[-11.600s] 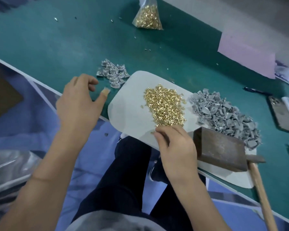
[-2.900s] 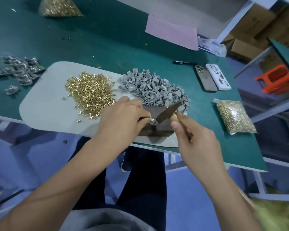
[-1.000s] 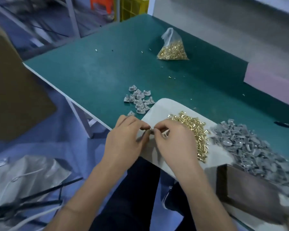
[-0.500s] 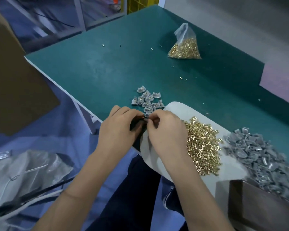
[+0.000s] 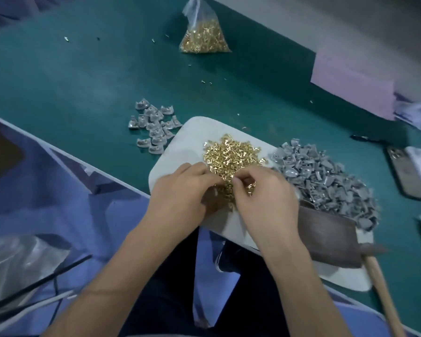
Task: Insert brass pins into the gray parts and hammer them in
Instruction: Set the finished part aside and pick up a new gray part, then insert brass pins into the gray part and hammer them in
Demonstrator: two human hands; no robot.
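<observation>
Both hands are being held together over the near edge of the brass pin pile (image 5: 231,159) on the white mat (image 5: 180,142). The left hand (image 5: 182,190) is being kept curled, its contents hidden. A pin is being pinched by the right hand (image 5: 263,193), fingers narrowly closed. Gray parts (image 5: 326,181) are lying heaped to the right on the table (image 5: 71,81).
</observation>
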